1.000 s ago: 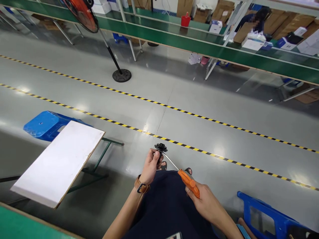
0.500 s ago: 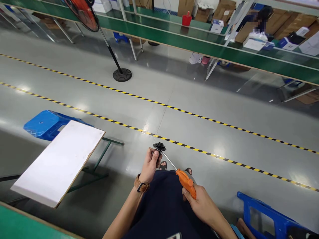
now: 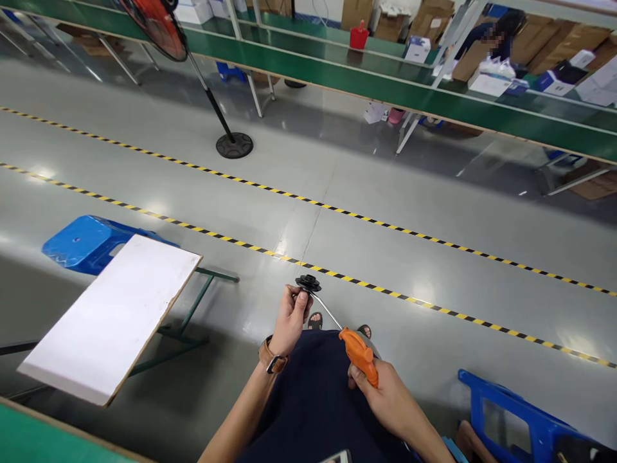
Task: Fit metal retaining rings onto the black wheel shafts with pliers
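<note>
In the middle of the head view, my left hand (image 3: pixel 292 312) pinches a small round black part with stacked, disc-like tiers (image 3: pixel 308 282) from below. My right hand (image 3: pixel 385 390) is wrapped round the handle of an orange air blow gun (image 3: pixel 357 352). Its thin, bent metal nozzle (image 3: pixel 328 310) points up and left, and the tip comes up to the underside of the black part beside my left fingers. Whether the tip touches the part I cannot tell. Both hands are in front of my dark-clothed body, above the floor.
To the left stand a white-topped board on a green frame (image 3: pixel 116 315) and a blue stool (image 3: pixel 80 241); another blue stool (image 3: pixel 511 411) is at lower right. A green table corner (image 3: pixel 43 437) shows at lower left. Beyond the striped floor tape are a standing fan (image 3: pixel 234 145) and a long green workbench (image 3: pixel 332 77), with a person behind.
The view has shifted very slightly. Both hands keep their hold, with the nozzle at the black part in nearly the same place.
</note>
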`<state>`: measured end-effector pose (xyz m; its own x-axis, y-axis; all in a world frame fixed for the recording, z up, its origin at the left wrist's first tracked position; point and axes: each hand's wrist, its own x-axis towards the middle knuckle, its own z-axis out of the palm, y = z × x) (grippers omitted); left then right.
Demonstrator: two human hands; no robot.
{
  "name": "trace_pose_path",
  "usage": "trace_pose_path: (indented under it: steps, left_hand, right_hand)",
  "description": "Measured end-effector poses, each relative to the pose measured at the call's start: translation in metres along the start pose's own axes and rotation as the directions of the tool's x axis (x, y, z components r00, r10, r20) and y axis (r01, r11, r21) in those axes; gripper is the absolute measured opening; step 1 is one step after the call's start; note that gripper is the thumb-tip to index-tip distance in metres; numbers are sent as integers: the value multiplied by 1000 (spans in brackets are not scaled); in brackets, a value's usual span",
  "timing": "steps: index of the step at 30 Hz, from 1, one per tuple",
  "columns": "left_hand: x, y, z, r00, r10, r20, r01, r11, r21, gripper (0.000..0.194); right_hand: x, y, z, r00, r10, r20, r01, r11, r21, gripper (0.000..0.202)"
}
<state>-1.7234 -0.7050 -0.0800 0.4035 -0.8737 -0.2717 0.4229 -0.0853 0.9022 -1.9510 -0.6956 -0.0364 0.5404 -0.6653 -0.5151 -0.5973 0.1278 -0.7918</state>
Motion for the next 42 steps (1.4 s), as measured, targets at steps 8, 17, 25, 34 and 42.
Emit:
trace_pose_path:
  steps: [8,17,25,34,42]
  left_hand:
    - [0,-3,-2,1000,-1,-1,1,1000,31,45]
    - [2,-7,-2,1000,-3,-18,4,998,62,44]
    - [2,-12,-4,999,20,-34,-17,996,91,39]
    - [-2,-9,0,997,47,-63,-40,994,102,38]
    - [-3,-13,-3,993,105,-49,-91,967,240,35]
  right_hand:
    - [1,2,1,1000,-4,-15,3,999,-49,40]
    - [-1,9,9,988,-48,-147,2,955,-298,28]
    - [0,10,9,988,-33,-150,-16,951,-310,28]
    - [-1,9,9,993,0,-118,-24,980,-196,38]
    - [-5,9,13,994,4,-110,-25,982,-189,37]
